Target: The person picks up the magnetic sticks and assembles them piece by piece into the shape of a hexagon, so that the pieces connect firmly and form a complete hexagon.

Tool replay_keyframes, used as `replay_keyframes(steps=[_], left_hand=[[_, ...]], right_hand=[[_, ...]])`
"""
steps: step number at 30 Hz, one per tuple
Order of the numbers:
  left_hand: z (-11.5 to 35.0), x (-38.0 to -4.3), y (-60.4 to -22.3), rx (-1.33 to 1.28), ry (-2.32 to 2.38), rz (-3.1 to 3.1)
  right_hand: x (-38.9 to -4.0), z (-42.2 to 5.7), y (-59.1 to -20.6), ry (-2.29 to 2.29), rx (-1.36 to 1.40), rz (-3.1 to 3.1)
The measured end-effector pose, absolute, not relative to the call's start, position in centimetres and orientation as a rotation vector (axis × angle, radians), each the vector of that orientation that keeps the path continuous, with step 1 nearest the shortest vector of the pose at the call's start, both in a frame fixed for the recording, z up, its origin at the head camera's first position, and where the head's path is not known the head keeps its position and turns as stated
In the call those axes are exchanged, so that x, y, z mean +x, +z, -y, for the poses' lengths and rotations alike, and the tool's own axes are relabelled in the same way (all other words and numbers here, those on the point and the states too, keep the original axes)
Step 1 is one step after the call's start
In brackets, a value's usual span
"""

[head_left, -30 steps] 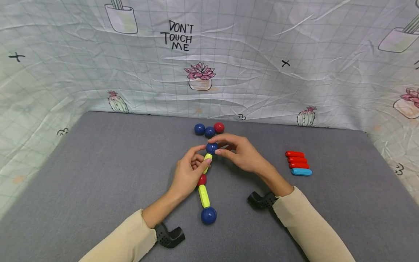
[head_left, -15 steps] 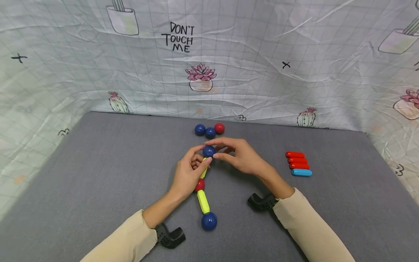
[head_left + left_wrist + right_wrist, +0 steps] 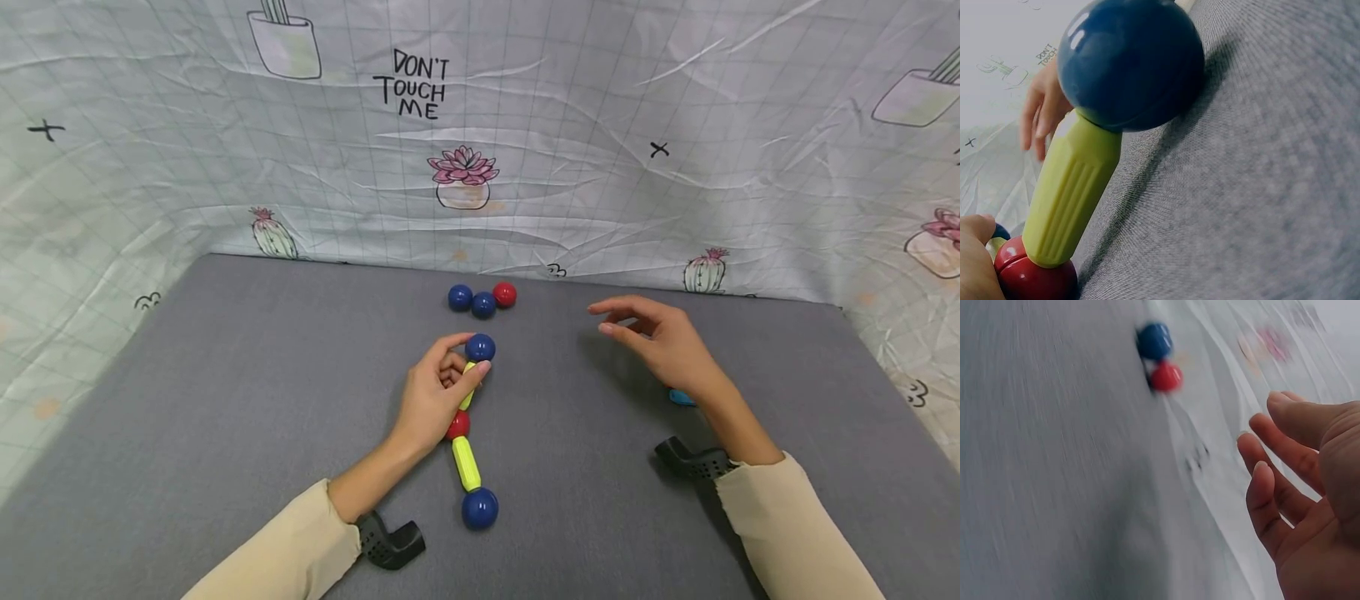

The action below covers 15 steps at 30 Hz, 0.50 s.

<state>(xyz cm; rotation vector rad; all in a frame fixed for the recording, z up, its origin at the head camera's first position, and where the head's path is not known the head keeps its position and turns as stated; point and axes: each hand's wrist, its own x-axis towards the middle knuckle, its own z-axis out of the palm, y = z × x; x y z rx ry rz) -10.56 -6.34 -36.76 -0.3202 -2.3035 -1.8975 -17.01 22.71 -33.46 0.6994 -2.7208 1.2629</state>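
My left hand [image 3: 431, 402] pinches the far yellow stick [image 3: 467, 398] of a chain, its index fingertip at the far blue ball [image 3: 480, 347]. From there the chain runs toward me through a red ball [image 3: 458, 425] and a second yellow stick [image 3: 466, 464] to the near blue ball [image 3: 480, 508]. The left wrist view shows this near end large, with its blue ball [image 3: 1132, 65], yellow stick [image 3: 1072, 194] and red ball [image 3: 1036, 273]. Off to the right, my right hand [image 3: 663, 343] is raised over the table, fingers loosely bent and holding nothing.
Two loose blue balls [image 3: 460, 297] and a red ball [image 3: 505, 294] lie together near the table's back edge. A light blue stick [image 3: 682, 397] shows partly under my right wrist. A printed cloth [image 3: 570, 183] hangs behind the grey table [image 3: 247, 375].
My right hand has let go of the far blue ball and moved right, now covering the red sticks. My left hand keeps its grip; the chain has shifted slightly toward me.
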Motion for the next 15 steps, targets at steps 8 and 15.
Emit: replay_keyframes(steps=[8, 15], left_hand=[[6.3, -10.5, -36.7, -0.309, -1.902, 2.302], [6.3, -10.4, -36.9, -0.311, -1.893, 2.299]], right_hand=[[-17.5, -29.5, -34.0, 1.198, 0.443, 2.842], [-18.0, -33.9, -35.1, 1.136, 0.350, 2.976]])
